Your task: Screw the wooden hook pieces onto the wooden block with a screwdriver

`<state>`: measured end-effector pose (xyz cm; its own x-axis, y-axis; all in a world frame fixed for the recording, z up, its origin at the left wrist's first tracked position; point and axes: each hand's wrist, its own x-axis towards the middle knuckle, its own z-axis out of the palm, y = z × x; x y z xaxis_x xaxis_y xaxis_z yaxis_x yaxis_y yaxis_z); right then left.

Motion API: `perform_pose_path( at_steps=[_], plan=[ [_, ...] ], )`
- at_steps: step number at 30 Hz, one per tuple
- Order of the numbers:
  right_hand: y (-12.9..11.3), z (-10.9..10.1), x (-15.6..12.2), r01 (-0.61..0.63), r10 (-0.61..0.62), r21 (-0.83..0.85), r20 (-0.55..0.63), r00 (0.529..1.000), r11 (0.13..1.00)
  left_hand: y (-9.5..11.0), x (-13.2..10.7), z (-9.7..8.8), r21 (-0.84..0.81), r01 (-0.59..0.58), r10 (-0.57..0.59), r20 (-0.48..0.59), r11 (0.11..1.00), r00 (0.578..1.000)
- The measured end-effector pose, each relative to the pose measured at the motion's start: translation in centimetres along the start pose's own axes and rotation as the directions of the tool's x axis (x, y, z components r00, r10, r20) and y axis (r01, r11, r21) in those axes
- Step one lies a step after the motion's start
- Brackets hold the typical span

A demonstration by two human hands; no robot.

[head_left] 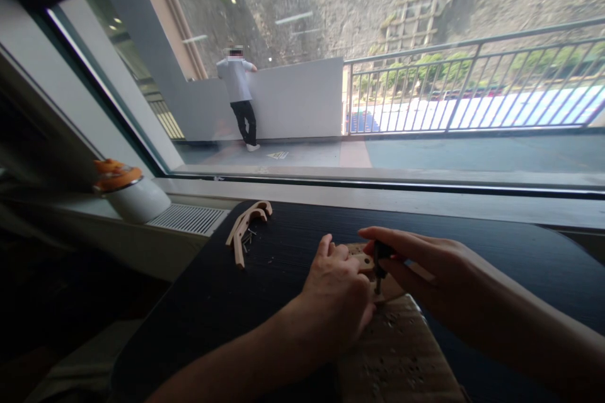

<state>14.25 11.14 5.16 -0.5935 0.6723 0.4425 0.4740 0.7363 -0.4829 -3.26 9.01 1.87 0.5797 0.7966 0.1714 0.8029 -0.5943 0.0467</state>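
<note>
Your right hand (420, 258) has the driver (382, 252) pinched, fairly flat, and your left hand (336, 289) is half curled against the wood piece (365, 261).

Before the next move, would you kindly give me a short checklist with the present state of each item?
1. Right hand holding the dark-handled tool: ok.
2. Left hand on the wooden workpiece: ok.
3. Hole-marked board under the workpiece: ok.
4. Tool tip seated in a screw: cannot tell, too small to see.
5. Loose screws lying apart from both hands, beside the curved wooden pieces: ok.
</note>
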Motion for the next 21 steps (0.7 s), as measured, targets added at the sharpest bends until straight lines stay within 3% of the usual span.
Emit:
perform_pose_path(
  at_steps=[8,16,21],
  plan=[
    [0.13,-0.40,0.02,-0.060,0.059,-0.065,-0.014,0.998,0.996,-0.02,0.00,0.10,0.019,-0.012,0.012,-0.003,1.000,1.000],
    [0.09,-0.45,0.18,-0.046,0.042,-0.158,-0.028,0.999,0.986,-0.11,0.00,0.21,0.020,-0.012,0.012,-0.003,1.000,1.000],
    [0.24,0.00,0.06,-0.021,0.020,-0.111,-0.011,1.000,0.994,-0.06,0.01,-0.03,-0.002,-0.008,0.008,-0.006,1.000,1.000]
  ],
)
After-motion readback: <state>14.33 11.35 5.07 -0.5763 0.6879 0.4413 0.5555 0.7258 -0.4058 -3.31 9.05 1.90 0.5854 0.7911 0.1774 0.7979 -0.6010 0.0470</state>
